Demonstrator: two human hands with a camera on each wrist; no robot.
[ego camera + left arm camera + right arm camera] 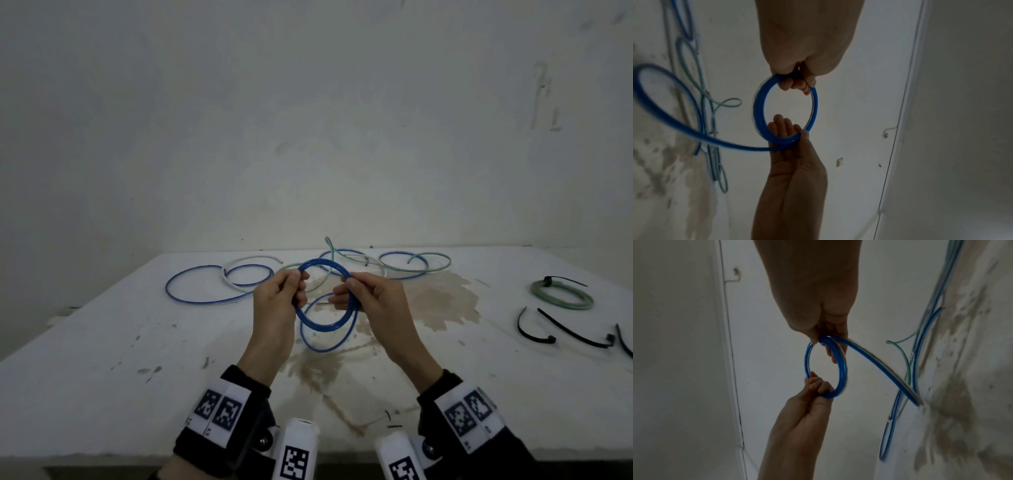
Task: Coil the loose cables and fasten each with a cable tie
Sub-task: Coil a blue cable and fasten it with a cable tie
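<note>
A blue cable coil of a few turns is held above the white table. My left hand grips its left side with curled fingers, and my right hand pinches its right side. A loose blue loop hangs from the coil down to the table. In the left wrist view the coil runs between both hands, and its tail trails off left. In the right wrist view the coil is held the same way, with the tail slanting to the table.
More loose blue, white and green cables lie across the back of the table. A green coil fastened with a black tie sits at the right. Black cable ties lie near it. A brown stain marks the middle.
</note>
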